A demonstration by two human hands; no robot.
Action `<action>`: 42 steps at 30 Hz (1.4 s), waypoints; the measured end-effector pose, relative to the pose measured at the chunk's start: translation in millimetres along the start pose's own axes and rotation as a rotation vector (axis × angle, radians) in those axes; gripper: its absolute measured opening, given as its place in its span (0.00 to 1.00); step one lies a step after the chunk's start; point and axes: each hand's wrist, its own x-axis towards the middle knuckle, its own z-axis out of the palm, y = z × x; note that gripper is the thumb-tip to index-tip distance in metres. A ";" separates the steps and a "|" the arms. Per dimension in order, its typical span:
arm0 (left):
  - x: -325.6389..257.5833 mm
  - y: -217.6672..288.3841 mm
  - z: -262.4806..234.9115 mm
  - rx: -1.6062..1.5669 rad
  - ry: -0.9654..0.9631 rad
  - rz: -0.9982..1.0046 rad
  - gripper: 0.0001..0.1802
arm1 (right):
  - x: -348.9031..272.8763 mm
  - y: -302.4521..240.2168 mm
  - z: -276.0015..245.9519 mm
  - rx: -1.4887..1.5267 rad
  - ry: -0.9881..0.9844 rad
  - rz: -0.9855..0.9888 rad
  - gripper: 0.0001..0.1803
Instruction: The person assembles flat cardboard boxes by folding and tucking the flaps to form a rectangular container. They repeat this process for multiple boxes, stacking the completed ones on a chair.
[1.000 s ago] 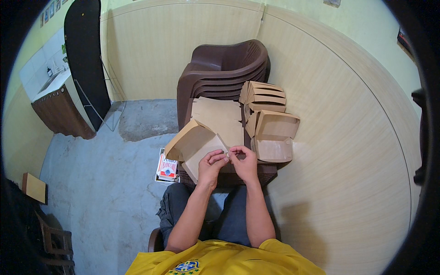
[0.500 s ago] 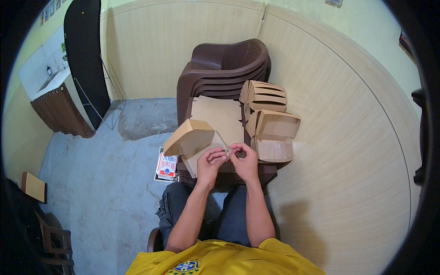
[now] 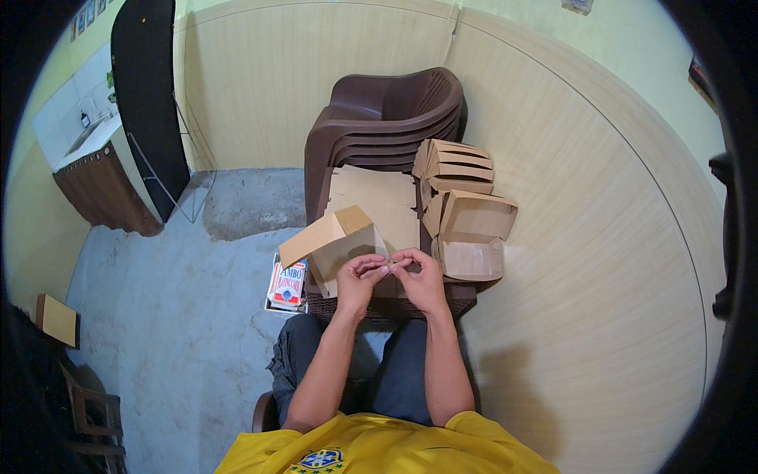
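Note:
A partly folded brown cardboard box (image 3: 347, 242) stands with its lid raised on the seat of the stacked chairs, in front of me. At its near right corner, my left hand (image 3: 358, 283) is closed in a pinch on the box's edge. Facing it, my right hand (image 3: 421, 282) pinches the same corner, and the fingertips of both hands nearly meet. My fingers hide the small flap or tab between them. Under and behind the box lie flat cardboard sheets (image 3: 377, 192).
Brown plastic chairs (image 3: 387, 107) are stacked ahead. Right of the sheets sit an open folded box (image 3: 471, 237) and several nested boxes (image 3: 458, 164), close to the wood-panelled wall (image 3: 584, 237). A white carton with red and blue print (image 3: 287, 286) lies left of the seat.
Both hands have drawn closer together at the box corner, the left fingers now curled in more. The box and its raised lid have shifted and tilted slightly.

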 end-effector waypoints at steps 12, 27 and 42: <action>5.8 -5.7 4.0 0.155 0.012 0.034 0.12 | 1.6 4.4 8.0 -0.358 0.192 -0.060 0.03; 7.1 -13.9 1.1 0.122 0.058 0.074 0.08 | 7.2 18.5 -2.3 -0.024 0.006 0.057 0.08; 0.8 15.7 -4.6 0.456 0.110 0.164 0.14 | -6.3 26.2 29.5 0.084 0.063 -0.112 0.14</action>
